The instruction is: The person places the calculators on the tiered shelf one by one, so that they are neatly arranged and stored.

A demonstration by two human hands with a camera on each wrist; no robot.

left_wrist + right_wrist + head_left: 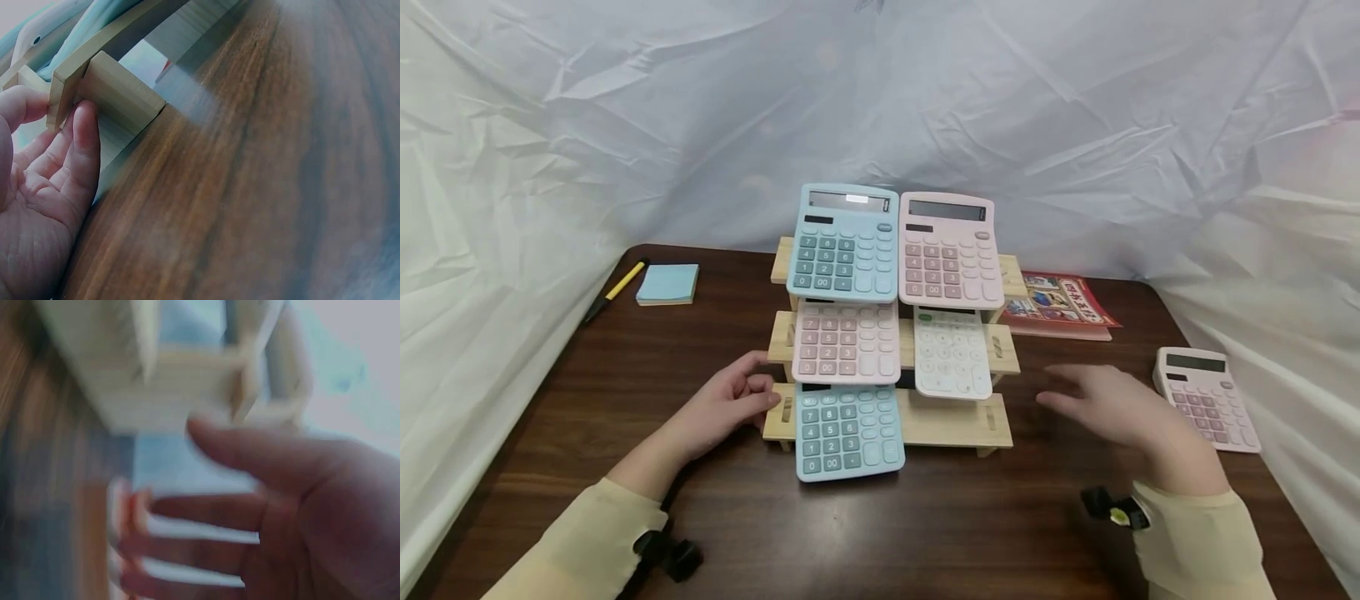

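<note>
A three-tier wooden rack (958, 419) stands mid-table with calculators on its steps. My left hand (730, 398) pinches the left end of the lowest board; in the left wrist view the thumb lies on one side of the board's end and the fingers (84, 134) on the other. The top step bears a blue calculator (844, 242) and a pink calculator (951, 250). Below them are another pink calculator (847, 340) and a white calculator (952, 354); a second blue calculator (850, 433) is lowest. My right hand (1101, 404), fingers extended and holding nothing, hovers right of the rack, blurred in its wrist view.
On the far right lies a separate pink calculator (1207, 400). A red booklet (1060, 302) is partly behind the rack's right side. Blue sticky notes (667, 283) and a yellow-and-black pen (617, 289) lie at the back left. White sheeting (880, 108) encloses the table.
</note>
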